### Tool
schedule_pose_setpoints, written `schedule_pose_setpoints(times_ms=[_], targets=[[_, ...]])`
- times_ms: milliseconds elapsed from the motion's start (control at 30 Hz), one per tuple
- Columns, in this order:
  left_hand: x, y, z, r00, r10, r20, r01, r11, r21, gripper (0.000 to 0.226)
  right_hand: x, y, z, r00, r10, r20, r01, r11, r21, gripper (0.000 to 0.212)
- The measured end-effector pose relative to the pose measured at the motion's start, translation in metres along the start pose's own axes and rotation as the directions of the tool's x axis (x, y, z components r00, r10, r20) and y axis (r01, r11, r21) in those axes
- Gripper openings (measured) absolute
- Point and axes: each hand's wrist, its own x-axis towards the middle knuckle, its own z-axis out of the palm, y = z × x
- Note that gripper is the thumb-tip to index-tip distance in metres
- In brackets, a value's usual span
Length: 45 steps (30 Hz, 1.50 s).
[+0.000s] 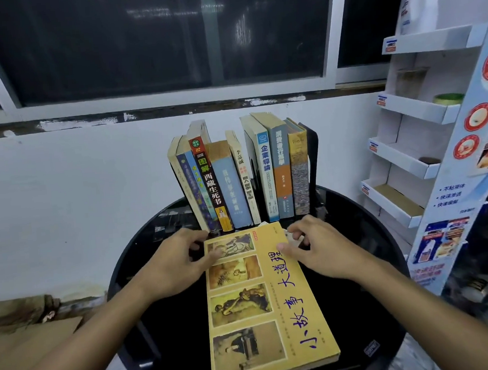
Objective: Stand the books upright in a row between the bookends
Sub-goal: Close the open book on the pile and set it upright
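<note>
Looks forward and down from head height, close over the near edge of the black table. Faces white wall and dark window beyond the far edge. Shows yellow book, gripped by left hand and right hand, large at lower middle.

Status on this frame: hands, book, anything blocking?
Left hand and right hand grip yellow book at its far end. Book flat on black table, not yet upright. Gap in row of books open, nothing in the way.
</note>
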Motion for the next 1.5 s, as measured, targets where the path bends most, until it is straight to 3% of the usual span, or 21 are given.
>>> schedule_pose_setpoints(times_ms=[100, 133, 233, 400, 533, 633, 800, 900, 1067, 1200, 1500], targets=[[-0.007, -0.009, 0.007, 0.998, -0.049, 0.05, 0.049, 0.999, 0.005, 0.032, 0.001, -0.002, 0.006, 1.0, 0.015, 0.028, -0.014, 1.0, -0.01, 0.058], [-0.009, -0.011, 0.009, 0.996, -0.063, 0.062, 0.063, 0.998, -0.001, 0.032, 0.002, -0.003, 0.006, 0.999, 0.018, 0.034, -0.017, 1.0, -0.016, 0.054], [-0.008, -0.02, 0.015, 0.991, -0.081, 0.11, 0.083, 0.996, -0.018, 0.064, 0.001, -0.009, 0.006, 0.997, 0.035, 0.061, -0.035, 0.999, -0.013, 0.029], [-0.005, -0.022, 0.021, 0.985, -0.099, 0.143, 0.113, 0.989, -0.092, 0.031, 0.001, -0.015, 0.007, 0.996, 0.025, 0.087, -0.025, 1.0, 0.0, 0.02], [-0.005, -0.022, 0.026, 0.981, -0.118, 0.152, 0.143, 0.975, -0.168, 0.033, 0.001, -0.016, 0.008, 0.993, 0.019, 0.115, -0.026, 0.998, 0.062, 0.014], [-0.007, -0.02, 0.028, 0.984, -0.105, 0.145, 0.141, 0.954, -0.265, 0.033, 0.004, -0.013, 0.015, 0.992, 0.033, 0.119, -0.048, 0.991, 0.125, 0.028], [-0.012, -0.016, 0.027, 0.989, -0.114, 0.091, 0.143, 0.874, -0.465, 0.037, -0.001, -0.021, 0.011, 0.992, 0.09, 0.093, -0.105, 0.979, 0.177, 0.021], [-0.015, -0.006, 0.022, 0.988, -0.127, 0.086, 0.153, 0.785, -0.6, 0.037, -0.001, -0.018, 0.014, 0.989, 0.122, 0.08, -0.138, 0.963, 0.231, 0.027], [-0.016, 0.007, 0.013, 0.99, -0.136, 0.044, 0.128, 0.707, -0.696, 0.045, -0.004, -0.017, 0.011, 0.982, 0.182, 0.053, -0.185, 0.86, 0.476, 0.04], [-0.018, 0.012, 0.002, 0.993, -0.103, -0.056, 0.034, 0.709, -0.704, 0.05, -0.003, -0.025, -0.004, 0.988, 0.147, -0.058, -0.095, 0.847, 0.523, 0.049], [-0.02, 0.028, -0.023, 0.962, -0.002, -0.272, -0.188, 0.718, -0.67, 0.054, -0.009, -0.05, -0.04, 0.932, 0.013, -0.362, 0.137, 0.913, 0.385, 0.069]])
